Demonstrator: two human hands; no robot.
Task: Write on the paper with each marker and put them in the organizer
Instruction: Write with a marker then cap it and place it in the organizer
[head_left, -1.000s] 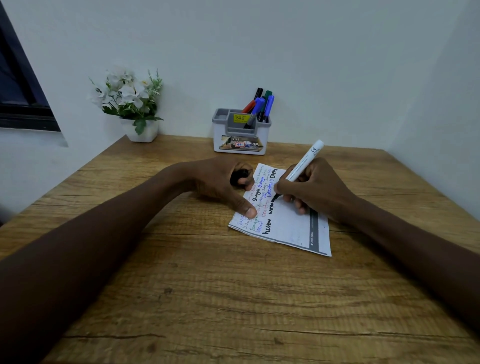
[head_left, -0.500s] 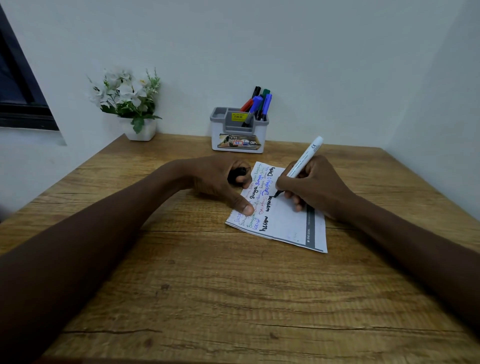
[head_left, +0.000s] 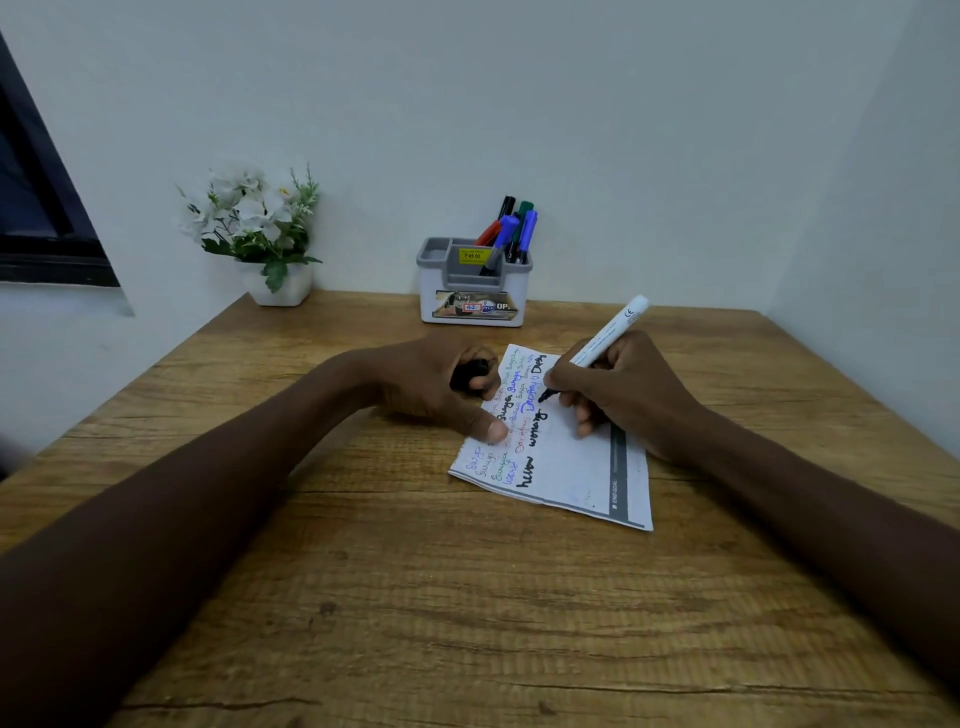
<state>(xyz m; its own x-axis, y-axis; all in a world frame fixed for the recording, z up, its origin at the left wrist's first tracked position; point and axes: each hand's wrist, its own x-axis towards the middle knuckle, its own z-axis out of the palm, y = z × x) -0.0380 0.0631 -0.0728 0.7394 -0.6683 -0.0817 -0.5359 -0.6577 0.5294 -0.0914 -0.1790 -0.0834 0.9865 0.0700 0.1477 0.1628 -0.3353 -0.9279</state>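
The right hand (head_left: 631, 397) pinched one white marker (head_left: 608, 338) in its fingers (head_left: 586, 423), tip on the single paper (head_left: 571, 467) mid-worktop (head_left: 467, 597); the left hand (head_left: 426, 384) curled round one black cap (head_left: 467, 371). Five markers (head_left: 511, 228) stood in the organizer (head_left: 472, 291).

black cap (head_left: 470, 371): mostly hidden inside left hand (head_left: 431, 384) | window (head_left: 31, 208): cut by left edge

1. A small study or office corner: a wood-grain worktop (head_left: 467, 623) fits between plain pale walls (head_left: 623, 130)
2. An organizer (head_left: 432, 299) stocked with markers (head_left: 527, 228) stands at the back
3. A pot of white flowers (head_left: 254, 223) and a dark window frame (head_left: 57, 267) sit on the left
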